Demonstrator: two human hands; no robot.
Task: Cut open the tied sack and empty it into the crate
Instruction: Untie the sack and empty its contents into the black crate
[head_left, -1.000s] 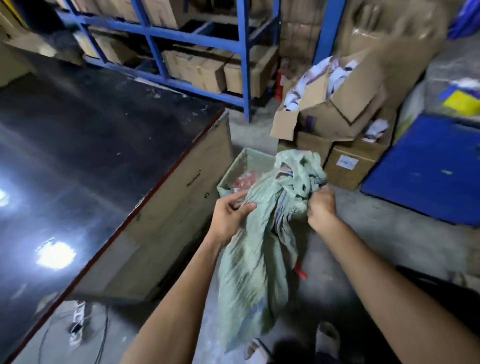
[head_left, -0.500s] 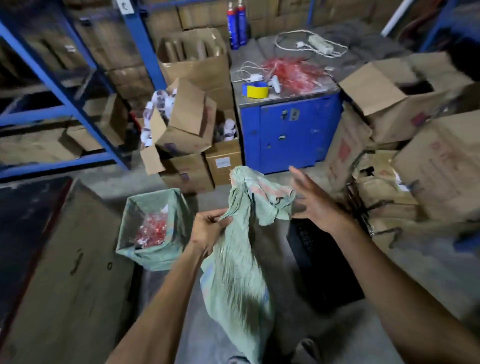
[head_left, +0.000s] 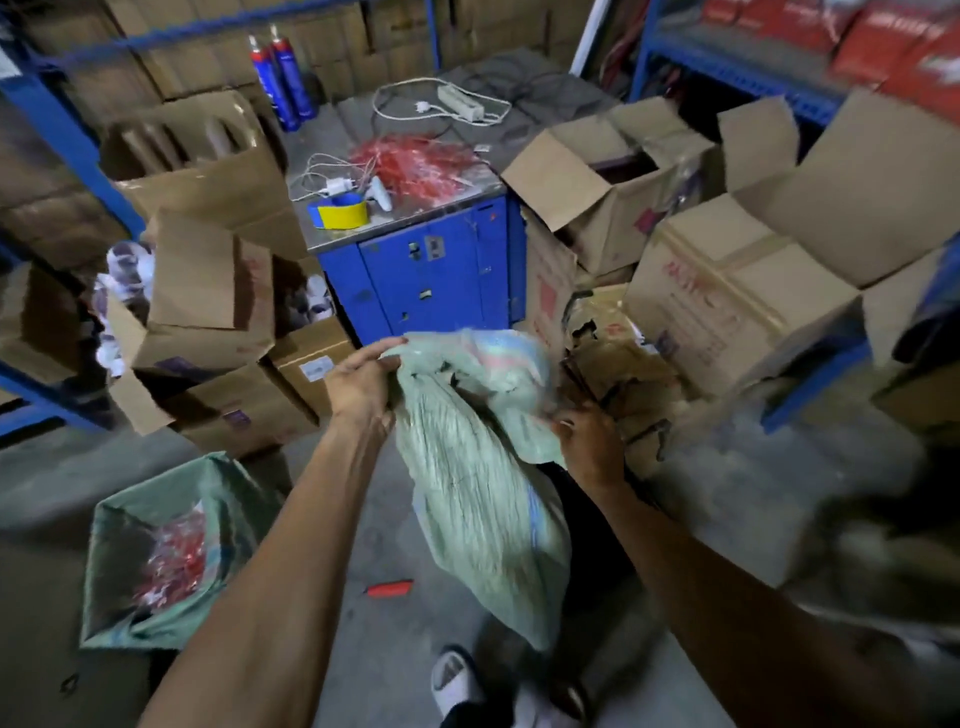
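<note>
Gripping one green sack (head_left: 467, 483): two hands, left (head_left: 358, 384) and right (head_left: 589, 441); one lined crate (head_left: 111, 613) beside.

The sack (head_left: 483, 499) hangs between the two hands, the left hand (head_left: 361, 382) at its upper left edge, the right hand (head_left: 589, 441) at its right edge. The crate (head_left: 156, 561) sits on the floor to the lower left, beside the left forearm. A cutter (head_left: 389, 588) lies on the floor between crate and sack. Behind the sack stands a cabinet (head_left: 426, 280); on its top lie a tape roll (head_left: 338, 213), a charger (head_left: 337, 184) and, farther back, a power strip (head_left: 460, 101). Two cans (head_left: 283, 78) stand at its rear left. Boxes (head_left: 727, 291) are piled right of the cabinet, and more boxes (head_left: 208, 291) left of it. A sandal (head_left: 457, 686) is below the sack.
</note>
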